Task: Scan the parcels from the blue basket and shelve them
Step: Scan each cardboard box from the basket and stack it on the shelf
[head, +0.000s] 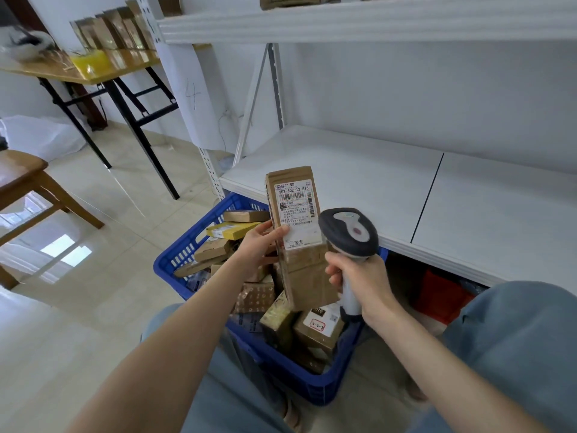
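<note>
While the left hand (260, 245) grips a tall brown parcel (307, 276) by its left edge, the parcel stands upright in the air over the middle of the blue basket (175, 260). The thumb lies on the lower left corner of its white label (296, 210) and the fingers are behind. The label faces the camera and reads 502-602-12 815 along its top.

The right hand (359, 282) is curled round the pale handle of a scanner (349, 234). Its dark grey head sits just beside the parcel's right edge, level with the label's lower right corner — whether the two touch cannot be told.

Below, the basket rests on the floor (93, 245) between the person's knees, its far edge under the front edge of the low shelf (359, 170). It is heaped with brown boxes (215, 248). A yellow box (231, 230) lies near its far left side, and a carton (318, 326) with a handwritten tag lies at its near right corner.

A red crate (440, 298) stands under the low shelf, to the basket's right. On the upper shelf (343, 23) brown cartons sit at the front edge. A paper sheet (190, 95) marked 4 hangs on the rack's left post. Farther left stand a table (93, 75) and a wooden chair (25, 179).
</note>
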